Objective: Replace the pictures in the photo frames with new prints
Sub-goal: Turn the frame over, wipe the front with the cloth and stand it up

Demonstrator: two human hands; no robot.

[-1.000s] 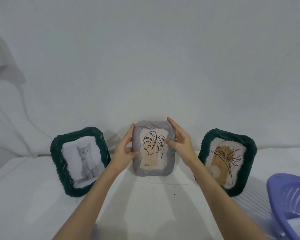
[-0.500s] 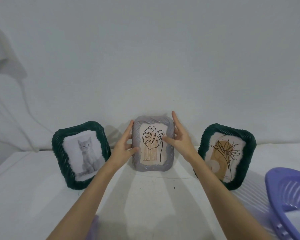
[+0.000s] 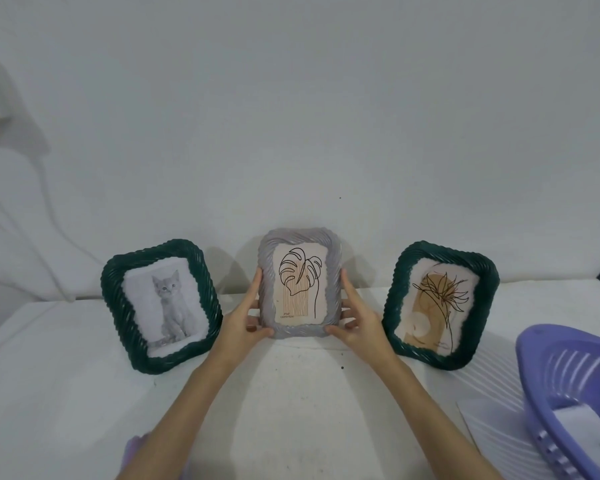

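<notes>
Three ridged photo frames stand in a row against the white wall. The middle grey frame (image 3: 300,237) holds a leaf line drawing. My left hand (image 3: 245,320) grips its lower left edge and my right hand (image 3: 355,318) grips its lower right edge, thumbs on the bottom corners. On the left, a dark green frame (image 3: 118,306) shows a grey kitten picture. To the right stands another dark green frame (image 3: 482,306) with a brown plant print.
A purple slotted plastic basket (image 3: 534,362) with white paper inside sits at the right front corner. A white sheet (image 3: 482,420) lies beside it on the white table (image 3: 66,393). A white cloth hangs on the wall at far left.
Both hands have slid down from the upper sides of the grey frame to its lower corners. The frame now stands more upright near the wall.
</notes>
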